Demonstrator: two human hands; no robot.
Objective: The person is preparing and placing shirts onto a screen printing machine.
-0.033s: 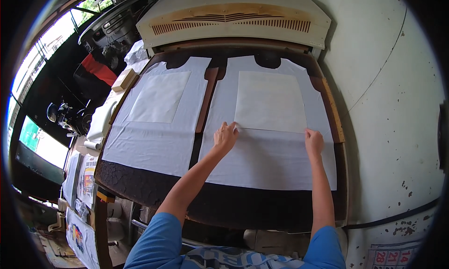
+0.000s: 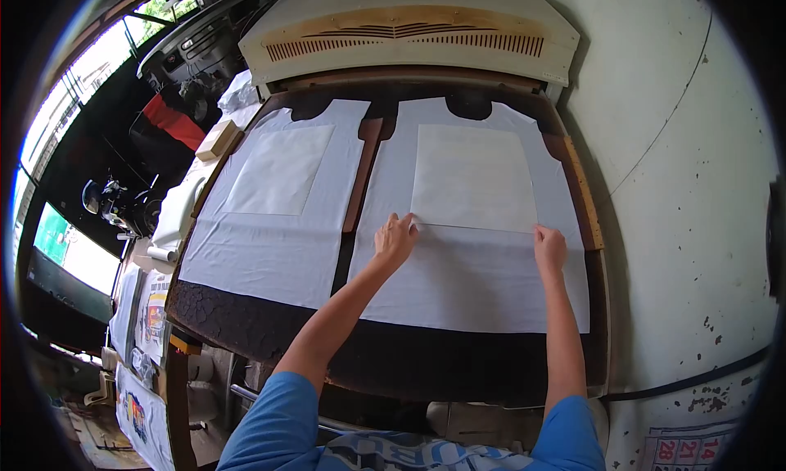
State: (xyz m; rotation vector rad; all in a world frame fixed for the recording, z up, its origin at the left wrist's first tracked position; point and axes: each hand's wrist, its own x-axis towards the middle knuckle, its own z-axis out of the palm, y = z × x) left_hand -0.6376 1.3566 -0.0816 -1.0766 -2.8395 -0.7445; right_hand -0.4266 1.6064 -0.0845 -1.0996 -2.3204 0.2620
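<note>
Two white fabric cut panels (image 2: 471, 287) lie flat side by side on the dark bed (image 2: 442, 365) of a heat press, each with a white paper sheet (image 2: 473, 172) on its upper part. My left hand (image 2: 395, 243) pinches the lower-left corner of the sheet on the right panel. My right hand (image 2: 550, 248) has closed fingers on that sheet's lower-right corner. The sheet on the left panel (image 2: 274, 168) lies untouched.
The press's vented cream housing (image 2: 409, 17) spans the back. At the left stand a side table (image 2: 180, 201) with a wooden block (image 2: 217, 139), printed sheets (image 2: 151, 315) and a motorbike (image 2: 123, 205) beyond. A stained white wall (image 2: 679, 225) rises at the right.
</note>
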